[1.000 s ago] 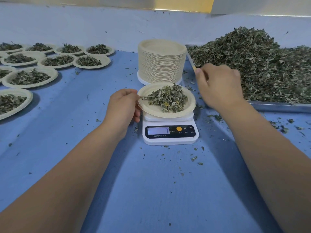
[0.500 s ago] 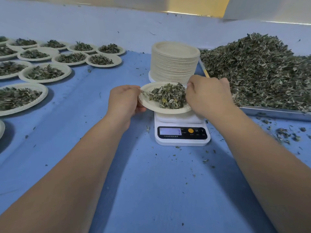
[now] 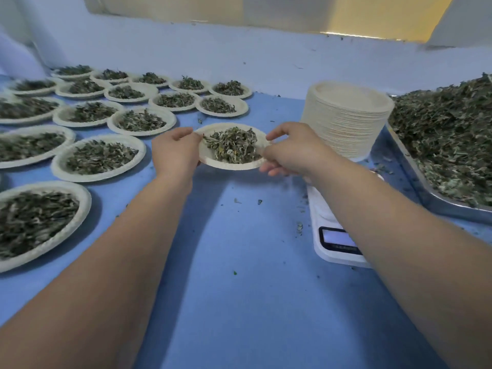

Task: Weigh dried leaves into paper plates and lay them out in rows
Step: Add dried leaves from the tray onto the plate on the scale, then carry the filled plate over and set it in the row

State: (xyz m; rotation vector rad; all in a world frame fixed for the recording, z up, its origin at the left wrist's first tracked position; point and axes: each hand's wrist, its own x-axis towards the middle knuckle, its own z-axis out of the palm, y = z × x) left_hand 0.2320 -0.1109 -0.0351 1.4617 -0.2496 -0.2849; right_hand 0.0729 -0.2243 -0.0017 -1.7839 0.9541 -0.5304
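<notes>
A paper plate (image 3: 213,159) heaped with dried leaves (image 3: 233,145) hangs above the blue table, left of the scale. My left hand (image 3: 174,153) grips its left rim. My right hand (image 3: 288,149) pinches its right rim with thumb and fingers. The white digital scale (image 3: 330,243) sits to the right, partly hidden by my right forearm, with nothing on its platform. Behind it rises a tall stack of empty paper plates (image 3: 346,118). A metal tray (image 3: 426,193) at the far right holds a big pile of dried leaves (image 3: 447,129).
Several filled plates (image 3: 98,158) lie in rows across the left and back left of the table. Leaf crumbs are scattered around the scale. A pale wall (image 3: 239,51) closes off the back. Bare blue table (image 3: 239,249) lies between my forearms.
Both hands lifted the filled plate off the scale and carried it left, toward the rows. My right hand came from the leaf pile to the plate's rim. The view swung left.
</notes>
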